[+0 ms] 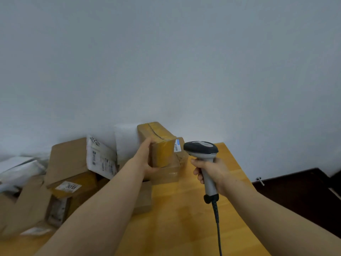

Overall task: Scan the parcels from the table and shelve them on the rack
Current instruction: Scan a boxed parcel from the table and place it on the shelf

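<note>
A small tape-wrapped cardboard parcel (162,145) is lifted above the wooden table (184,218), and my left hand (146,157) grips it from its left side and underneath. A white label with a barcode (176,145) shows on the parcel's right end. My right hand (212,172) holds the grey handle of a barcode scanner (201,150), whose dark head sits just right of that label. The scanner's cable (217,228) hangs down towards me.
Several other cardboard parcels (68,163) and white mailer bags (18,169) lie piled on the table's left half, against the pale wall. Another flat box (166,172) lies under the held parcel. Dark floor (295,196) shows past the table's right edge.
</note>
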Demonstrator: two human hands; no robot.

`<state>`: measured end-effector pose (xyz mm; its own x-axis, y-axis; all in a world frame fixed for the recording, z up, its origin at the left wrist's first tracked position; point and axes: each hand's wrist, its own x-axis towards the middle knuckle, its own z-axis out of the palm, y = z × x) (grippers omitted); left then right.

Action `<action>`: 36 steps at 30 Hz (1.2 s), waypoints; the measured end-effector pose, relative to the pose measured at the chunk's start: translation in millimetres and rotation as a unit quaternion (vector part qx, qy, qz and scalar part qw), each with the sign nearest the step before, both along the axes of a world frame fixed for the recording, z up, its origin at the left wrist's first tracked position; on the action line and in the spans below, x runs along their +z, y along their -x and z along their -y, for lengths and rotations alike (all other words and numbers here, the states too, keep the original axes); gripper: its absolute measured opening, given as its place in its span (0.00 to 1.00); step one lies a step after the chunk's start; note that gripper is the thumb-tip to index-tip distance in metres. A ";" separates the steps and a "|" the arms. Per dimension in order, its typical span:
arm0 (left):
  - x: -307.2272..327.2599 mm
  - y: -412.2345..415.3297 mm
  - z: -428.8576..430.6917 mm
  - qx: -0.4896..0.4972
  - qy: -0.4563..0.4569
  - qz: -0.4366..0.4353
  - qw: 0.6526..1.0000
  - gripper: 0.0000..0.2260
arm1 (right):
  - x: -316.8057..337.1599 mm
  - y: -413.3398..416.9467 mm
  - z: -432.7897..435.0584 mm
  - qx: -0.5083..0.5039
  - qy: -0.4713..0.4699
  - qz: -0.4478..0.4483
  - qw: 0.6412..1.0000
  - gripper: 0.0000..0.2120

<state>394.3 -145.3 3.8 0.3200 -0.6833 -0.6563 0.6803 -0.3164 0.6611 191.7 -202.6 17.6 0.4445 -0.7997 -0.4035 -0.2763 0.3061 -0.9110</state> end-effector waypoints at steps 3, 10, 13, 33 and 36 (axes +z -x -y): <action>3.4 23.8 -24.1 0.023 0.050 -0.018 0.998 0.13 | 4.8 8.9 1.0 -0.016 -0.008 0.029 0.999 0.06; 27.0 91.5 -105.2 -0.030 0.159 -0.044 0.986 0.21 | 14.1 39.7 -17.1 -0.002 -0.048 0.109 0.993 0.11; 28.4 119.2 -137.6 -0.035 0.149 -0.004 0.988 0.23 | 14.1 52.7 -39.8 0.053 -0.046 0.115 0.991 0.15; 93.8 147.7 -293.8 0.108 -0.071 0.282 0.951 0.27 | 72.6 63.4 -154.9 0.318 0.121 0.074 0.937 0.12; 112.8 138.7 -322.6 0.161 -0.114 0.328 0.924 0.18 | 81.1 64.0 -160.9 0.411 0.147 0.030 0.899 0.06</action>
<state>255.6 177.3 116.6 0.8622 -0.3512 -0.3650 0.2406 -0.3502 0.9053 127.7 -41.7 98.7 0.9479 -0.2600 -0.1842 -0.2474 -0.2362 -0.9397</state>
